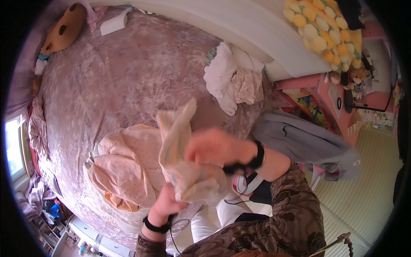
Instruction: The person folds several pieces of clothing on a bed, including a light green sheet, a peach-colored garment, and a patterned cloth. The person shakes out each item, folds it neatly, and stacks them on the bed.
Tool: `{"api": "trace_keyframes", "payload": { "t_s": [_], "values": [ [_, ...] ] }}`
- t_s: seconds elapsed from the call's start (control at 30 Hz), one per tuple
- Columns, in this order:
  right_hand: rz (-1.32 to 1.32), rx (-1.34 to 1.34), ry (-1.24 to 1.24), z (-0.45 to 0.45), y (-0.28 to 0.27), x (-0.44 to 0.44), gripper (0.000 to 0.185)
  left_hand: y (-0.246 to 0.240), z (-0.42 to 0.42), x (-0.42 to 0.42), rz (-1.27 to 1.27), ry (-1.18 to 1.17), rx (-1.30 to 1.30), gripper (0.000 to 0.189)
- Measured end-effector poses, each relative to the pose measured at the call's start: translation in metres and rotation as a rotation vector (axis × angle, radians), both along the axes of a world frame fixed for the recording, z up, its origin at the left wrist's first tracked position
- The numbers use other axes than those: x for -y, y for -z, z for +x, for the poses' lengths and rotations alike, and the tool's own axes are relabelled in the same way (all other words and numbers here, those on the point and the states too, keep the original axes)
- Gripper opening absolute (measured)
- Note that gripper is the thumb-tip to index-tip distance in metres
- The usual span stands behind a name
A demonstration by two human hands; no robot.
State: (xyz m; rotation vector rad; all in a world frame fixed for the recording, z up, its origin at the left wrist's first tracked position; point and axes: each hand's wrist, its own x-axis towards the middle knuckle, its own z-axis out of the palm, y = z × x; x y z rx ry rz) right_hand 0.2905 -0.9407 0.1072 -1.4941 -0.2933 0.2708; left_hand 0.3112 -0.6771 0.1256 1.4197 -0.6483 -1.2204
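A light, striped cloth garment (175, 138) hangs bunched between my two hands, over the near edge of the bed. My left hand (168, 200) grips its lower edge. Blurred by motion, my right hand (212, 146) is at its upper right side; whether the fingers are closed on the fabric does not show clearly. Left of the garment, a pink dotted cloth (128, 163) lies in a loose heap on the bed. Farther off, a white garment (220, 74) lies crumpled beside a small floral cloth (247, 85). Both wrists wear black bands.
The bed has a mauve patterned sheet (128, 70). A grey garment (305, 138) drapes at its right, near a pink desk (324, 93). A brown plush cushion (64, 30) and a white box-like object (114, 23) are at the far left. A yellow tufted blanket (321, 29) lies top right.
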Motion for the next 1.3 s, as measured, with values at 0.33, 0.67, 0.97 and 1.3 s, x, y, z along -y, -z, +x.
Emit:
{"api": "trace_keyframes", "payload": {
  "t_s": [0.33, 0.67, 0.97, 1.3],
  "values": [
    [-1.325, -0.535, 0.997, -0.011, 0.226, 0.187, 0.069, 0.064, -0.052, -0.064, 0.094, -1.234, -0.665, 0.053],
    [0.337, -0.584, 1.003, -0.070, 0.048, 0.109, 0.048, 0.107, -0.044, -0.066, 0.318, -0.858, -0.121, 0.046],
    [-0.917, 0.137, 0.114, -0.120, -0.071, -0.089, 0.061, 0.049, -0.084, -0.029, -0.555, -0.991, -0.942, 0.112],
    [-0.674, -0.069, 0.014, -0.084, -0.002, -0.102, 0.046, 0.076, -0.100, -0.085, -0.320, -0.908, -1.141, 0.091]
  ]
}}
